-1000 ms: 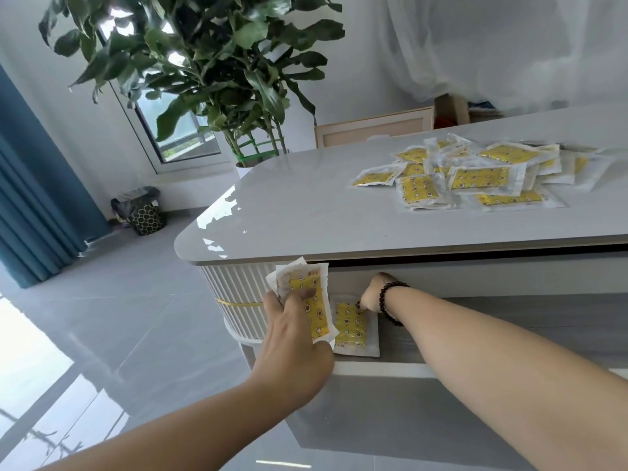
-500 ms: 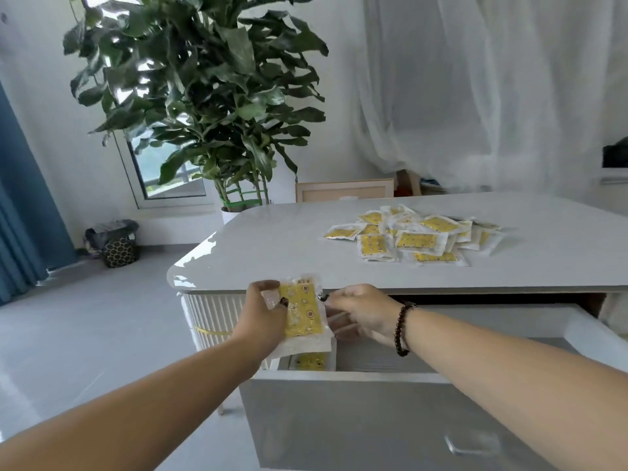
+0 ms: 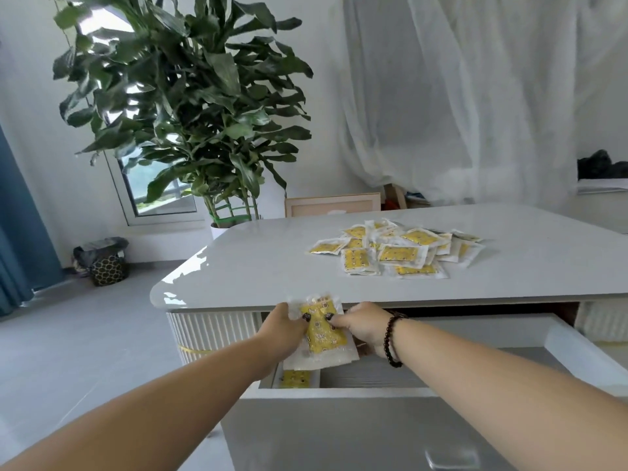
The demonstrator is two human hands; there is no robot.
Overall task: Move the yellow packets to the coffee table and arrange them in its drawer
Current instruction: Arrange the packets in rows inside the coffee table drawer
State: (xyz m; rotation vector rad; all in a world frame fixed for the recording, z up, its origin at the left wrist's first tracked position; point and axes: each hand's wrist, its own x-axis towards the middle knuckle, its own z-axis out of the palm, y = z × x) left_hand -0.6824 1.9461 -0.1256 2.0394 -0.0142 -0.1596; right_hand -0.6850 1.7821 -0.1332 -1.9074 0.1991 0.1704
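A yellow packet (image 3: 323, 329) with a clear sealed border is pinched by the left hand (image 3: 282, 326) and the right hand (image 3: 365, 326) above the open drawer (image 3: 373, 373); more packets (image 3: 396, 248) are heaped on the worktop (image 3: 272, 266)

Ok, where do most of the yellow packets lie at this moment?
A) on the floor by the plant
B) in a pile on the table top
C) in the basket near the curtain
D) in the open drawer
B: the pile of packets sits on the table top, while the open drawer shows only one packet lying inside.
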